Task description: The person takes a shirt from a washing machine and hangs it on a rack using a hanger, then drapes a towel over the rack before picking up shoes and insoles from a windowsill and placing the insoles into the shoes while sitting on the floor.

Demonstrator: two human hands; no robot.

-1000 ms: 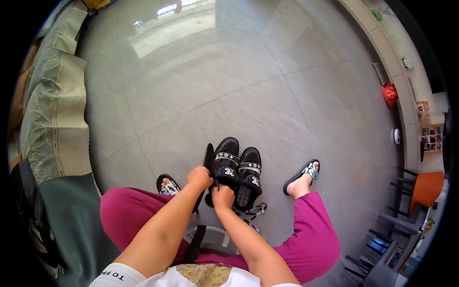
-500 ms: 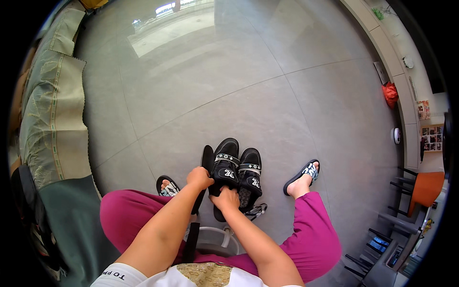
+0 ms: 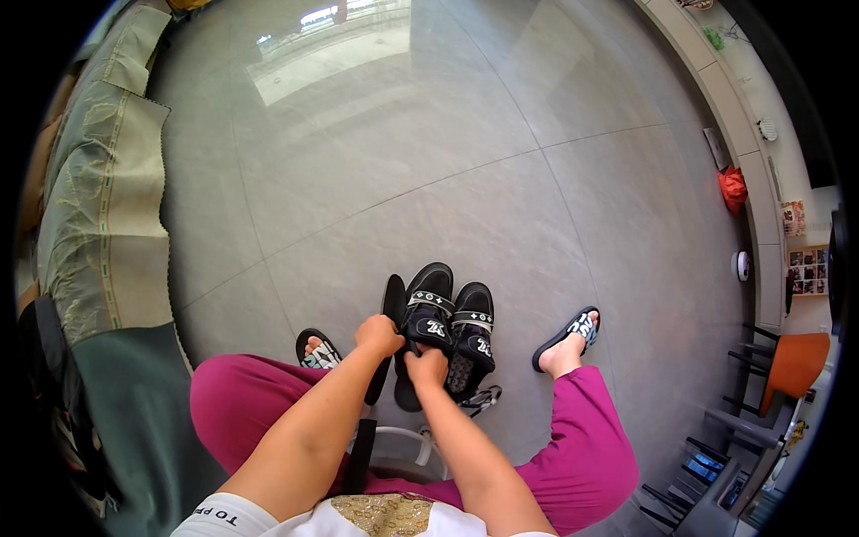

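My left hand (image 3: 380, 335) is closed round a long flat black insole (image 3: 393, 297), held upright along the left side of a black shoe (image 3: 431, 295). My right hand (image 3: 427, 366) grips that shoe at its opening, with the fingertips partly hidden inside. The shoe has a pale patterned strap and a white emblem on its tongue. Close against its right side stands the matching black shoe (image 3: 474, 309), toe pointing away from me, with a patterned lining showing. Neither hand touches this second shoe.
My slippered feet flank the shoes, the right slipper (image 3: 573, 333) farther out. A looped strap (image 3: 484, 400) lies behind the second shoe, near a white curved tube (image 3: 400, 430). A covered sofa (image 3: 134, 224) runs along the left; an orange chair (image 3: 796, 365) stands right.
The view has shifted slightly. My right hand has moved a little at the shoe's opening; my left hand keeps its hold on the insole.
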